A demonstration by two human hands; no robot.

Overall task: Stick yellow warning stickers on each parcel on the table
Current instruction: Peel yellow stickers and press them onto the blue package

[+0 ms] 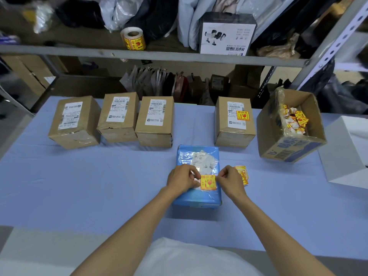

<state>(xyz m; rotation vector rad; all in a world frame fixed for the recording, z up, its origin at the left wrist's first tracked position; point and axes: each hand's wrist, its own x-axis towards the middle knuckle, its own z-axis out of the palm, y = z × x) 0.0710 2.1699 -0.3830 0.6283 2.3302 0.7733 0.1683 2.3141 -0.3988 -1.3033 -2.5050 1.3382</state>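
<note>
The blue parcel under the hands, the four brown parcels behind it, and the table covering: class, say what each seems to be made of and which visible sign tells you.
Blue parcel: likely glossy plastic film, judging by its sheen and wrinkles. Brown parcels: matte corrugated cardboard, with taped seams and folded edges. Table covering: apparently pale blue cloth or thin sheet, matte and faintly creased; which one is unclear.

1. Open blue table cloth (79,180) left of the blue parcel (199,198): wide free passage.
2. Far side blocked by three brown boxes (117,118) standing close together.
3. Clear gap between third box (155,122) and stickered box (234,124), directly behind the blue parcel.
4. Right side crowded: loose stickers (243,174) just beside the parcel, open carton (288,136) and white box (346,154) beyond.
5. Shelf rail (151,54) overhead at the far edge.
</note>
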